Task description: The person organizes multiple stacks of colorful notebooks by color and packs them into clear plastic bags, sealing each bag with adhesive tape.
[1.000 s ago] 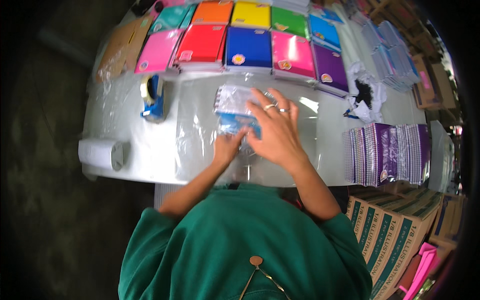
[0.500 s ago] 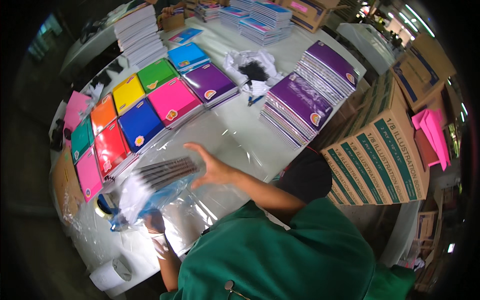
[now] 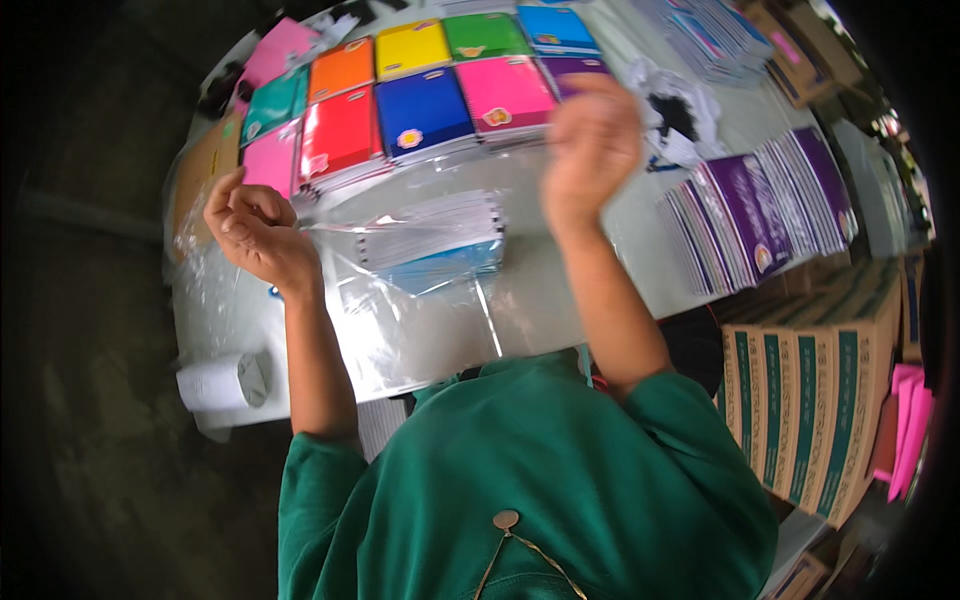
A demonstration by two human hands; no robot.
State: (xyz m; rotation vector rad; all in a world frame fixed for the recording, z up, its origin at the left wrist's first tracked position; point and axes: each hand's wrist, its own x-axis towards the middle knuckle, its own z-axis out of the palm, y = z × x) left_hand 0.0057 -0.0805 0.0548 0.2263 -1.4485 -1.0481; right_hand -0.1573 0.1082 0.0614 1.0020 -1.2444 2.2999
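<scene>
A worker in a green top stands at a white table, left hand clenched on the edge of a clear plastic wrap stretched around a stack of spiral notebooks at the table's centre. The right hand is raised, blurred, its grip unclear. Bright notebooks line the far edge; purple ones fan out to the right.
</scene>
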